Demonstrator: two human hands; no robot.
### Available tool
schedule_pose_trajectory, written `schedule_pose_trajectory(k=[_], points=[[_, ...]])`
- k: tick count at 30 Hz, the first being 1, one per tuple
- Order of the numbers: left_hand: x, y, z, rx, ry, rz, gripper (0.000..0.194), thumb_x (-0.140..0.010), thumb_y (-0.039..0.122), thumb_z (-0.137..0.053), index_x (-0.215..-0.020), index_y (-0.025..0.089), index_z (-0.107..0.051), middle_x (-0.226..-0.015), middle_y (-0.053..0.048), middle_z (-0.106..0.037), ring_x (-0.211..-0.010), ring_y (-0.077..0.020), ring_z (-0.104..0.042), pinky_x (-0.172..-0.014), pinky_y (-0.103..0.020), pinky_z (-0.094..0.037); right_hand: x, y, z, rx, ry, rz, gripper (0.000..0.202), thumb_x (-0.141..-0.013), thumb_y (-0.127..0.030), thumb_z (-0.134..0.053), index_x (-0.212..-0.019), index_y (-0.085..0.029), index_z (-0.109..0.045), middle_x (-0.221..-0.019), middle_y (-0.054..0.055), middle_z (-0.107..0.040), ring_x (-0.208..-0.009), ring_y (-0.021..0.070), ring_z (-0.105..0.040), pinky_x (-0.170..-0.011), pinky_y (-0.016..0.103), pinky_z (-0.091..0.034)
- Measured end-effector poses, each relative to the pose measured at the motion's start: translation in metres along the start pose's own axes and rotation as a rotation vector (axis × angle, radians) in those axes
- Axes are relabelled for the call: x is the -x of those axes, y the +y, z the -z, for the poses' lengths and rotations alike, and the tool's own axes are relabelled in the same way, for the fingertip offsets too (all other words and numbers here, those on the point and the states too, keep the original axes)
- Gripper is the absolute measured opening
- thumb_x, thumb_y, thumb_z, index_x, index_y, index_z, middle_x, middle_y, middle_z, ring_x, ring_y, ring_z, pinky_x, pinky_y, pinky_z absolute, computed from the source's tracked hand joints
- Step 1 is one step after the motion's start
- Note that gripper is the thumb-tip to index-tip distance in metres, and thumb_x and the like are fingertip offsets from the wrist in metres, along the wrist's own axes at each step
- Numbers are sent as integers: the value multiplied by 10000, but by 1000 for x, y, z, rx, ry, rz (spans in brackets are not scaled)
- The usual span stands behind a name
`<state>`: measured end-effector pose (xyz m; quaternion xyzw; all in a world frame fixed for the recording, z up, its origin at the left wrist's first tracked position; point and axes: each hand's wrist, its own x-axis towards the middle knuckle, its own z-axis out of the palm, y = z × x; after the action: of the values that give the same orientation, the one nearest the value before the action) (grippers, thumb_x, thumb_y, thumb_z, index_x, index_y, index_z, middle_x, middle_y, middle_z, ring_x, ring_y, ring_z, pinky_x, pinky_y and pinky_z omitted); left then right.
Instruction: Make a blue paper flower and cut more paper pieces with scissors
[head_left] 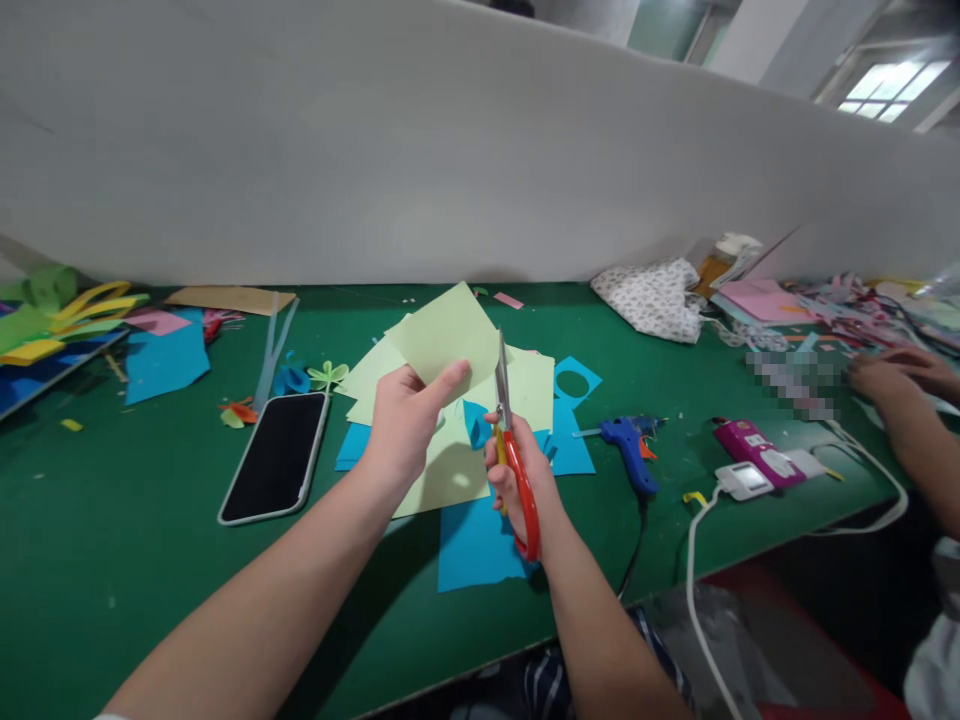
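Observation:
My left hand (pixel 409 415) pinches a pale green sheet of paper (pixel 450 325) between thumb and fingers, raised above the pile. My right hand (pixel 525 480) is closed round the scissors (pixel 521 490), which have red and yellow handles; their blades point up at the sheet's right edge. Whether the blades touch the paper I cannot tell. More pale green sheets (pixel 532 385) lie beneath both hands, over blue paper (pixel 480 555). A small curled blue paper piece (pixel 475 425) shows between my hands.
A phone (pixel 276 458) lies left of the paper pile. A blue glue gun (pixel 631 452) and a magenta-and-white device (pixel 761 455) with cables lie to the right. Coloured paper strips (pixel 90 310) sit far left. Another person's hands (pixel 900 375) are at the right edge, near a patterned cloth (pixel 652 298).

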<state>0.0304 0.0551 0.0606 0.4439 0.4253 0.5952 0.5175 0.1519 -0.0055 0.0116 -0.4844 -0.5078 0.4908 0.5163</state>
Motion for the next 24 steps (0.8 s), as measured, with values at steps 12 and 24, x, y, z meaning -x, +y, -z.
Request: schedule_pose_trajectory(k=[12,24], points=[[-5,1,2,-22,69,-29,280,-642,350,-729,-838,155,-691,-868,-68,-705,-754,-190,-627,-671,-300,-482,-3,6,-3,-67,13,-42,650,-598,-679,-628,-1085,-275,-480,-606,-70,-406,-401,56,-379,-402,230,-438],[-12,4,10,-36,81,-44,262,-637,387,-720,-792,178,-695,-815,-47,-688,-703,-158,-585,-626,-276,-449,-2,10,-3,36,16,15,648,-631,-650,-623,-1113,-236,-496,-602,-44,-438,-432,81,-407,-351,214,-378]])
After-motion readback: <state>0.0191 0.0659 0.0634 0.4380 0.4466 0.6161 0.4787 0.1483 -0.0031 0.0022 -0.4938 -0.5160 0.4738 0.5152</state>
